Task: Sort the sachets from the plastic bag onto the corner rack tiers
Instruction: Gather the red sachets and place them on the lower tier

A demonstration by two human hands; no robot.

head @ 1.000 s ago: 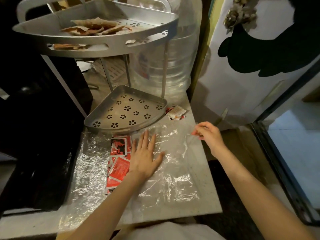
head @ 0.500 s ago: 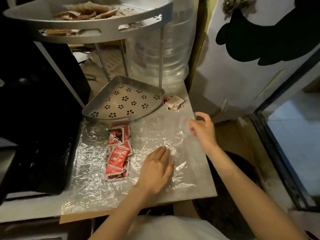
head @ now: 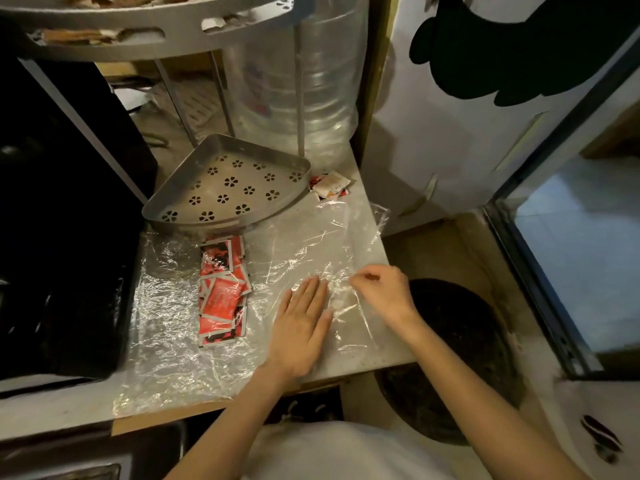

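Observation:
A clear plastic bag (head: 304, 244) lies flat and crinkled on the grey countertop (head: 388, 355). Several red sachets (head: 221, 292) sit in a pile inside its left part. My left hand (head: 301, 323) presses flat on the bag, fingers straight. My right hand (head: 384, 292) pinches the bag's film just right of the left fingertips. The corner rack's lower tier (head: 228, 188) is a perforated metal tray with nothing in it. Its upper tier (head: 145, 36) at the top edge holds brown sachets.
A few loose sachets (head: 330, 185) lie on the counter right of the lower tier. A big clear water bottle (head: 301, 84) stands behind the rack. A black appliance (head: 65, 237) fills the left side. The counter ends at the right, above a dark round mat (head: 453, 358).
My left hand slid right and toward me, off the sachet pile onto the bare film. My right hand came down from the counter's right edge and took hold of the film.

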